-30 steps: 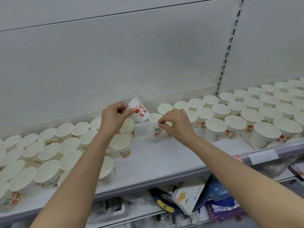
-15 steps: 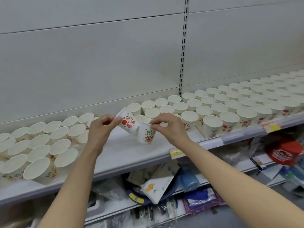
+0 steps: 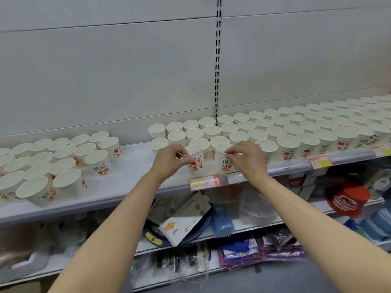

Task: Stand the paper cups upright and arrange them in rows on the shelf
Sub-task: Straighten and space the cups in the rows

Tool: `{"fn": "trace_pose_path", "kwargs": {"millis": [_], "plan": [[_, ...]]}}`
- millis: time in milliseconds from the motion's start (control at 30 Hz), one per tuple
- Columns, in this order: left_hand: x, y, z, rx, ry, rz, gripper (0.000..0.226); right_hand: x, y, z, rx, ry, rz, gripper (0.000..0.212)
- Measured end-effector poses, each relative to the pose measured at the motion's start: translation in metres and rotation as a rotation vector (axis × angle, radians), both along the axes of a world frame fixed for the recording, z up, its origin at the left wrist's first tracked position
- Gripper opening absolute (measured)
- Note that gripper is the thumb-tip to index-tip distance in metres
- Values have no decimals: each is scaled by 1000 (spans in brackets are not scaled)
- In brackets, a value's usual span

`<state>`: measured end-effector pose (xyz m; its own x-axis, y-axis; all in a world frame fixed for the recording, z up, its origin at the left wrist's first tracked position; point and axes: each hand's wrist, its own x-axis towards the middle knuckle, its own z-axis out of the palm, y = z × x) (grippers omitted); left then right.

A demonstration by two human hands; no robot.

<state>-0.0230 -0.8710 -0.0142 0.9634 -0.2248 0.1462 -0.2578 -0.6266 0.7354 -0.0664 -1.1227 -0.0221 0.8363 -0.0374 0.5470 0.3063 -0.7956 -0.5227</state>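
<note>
On the shelf (image 3: 131, 163) front edge, left hand (image 3: 169, 159) pinching one paper cup (image 3: 195, 159), right hand (image 3: 245, 157) pinching another cup (image 3: 224, 160), upright rows (image 3: 296, 127) crowding behind, loose cluster (image 3: 53, 161) leftward, price tag (image 3: 204, 182) below.

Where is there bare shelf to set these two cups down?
Bare shelf lies between the left cup cluster and the right rows, running to the front edge. The left hand and right hand hold their cups at its right border. The right rows are packed tight.
</note>
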Motion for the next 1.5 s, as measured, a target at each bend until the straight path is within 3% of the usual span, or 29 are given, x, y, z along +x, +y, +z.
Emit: {"fn": "trace_pose_path", "kwargs": {"millis": [200,567,1033,1500], "plan": [[6,-15,-8,77,-14,-9,21,12,-15,-9,-109,26,28,4],[8,-28,-9,229,-121,-31,22,17,-12,-26,-162,-118,74,8],[0,-48,-20,93,-91,28,11,24,-18,-33,-193,-162,92,7],[2,-45,-18,184,-112,41,11,24,-17,-41,-235,-115,110,7]]}}
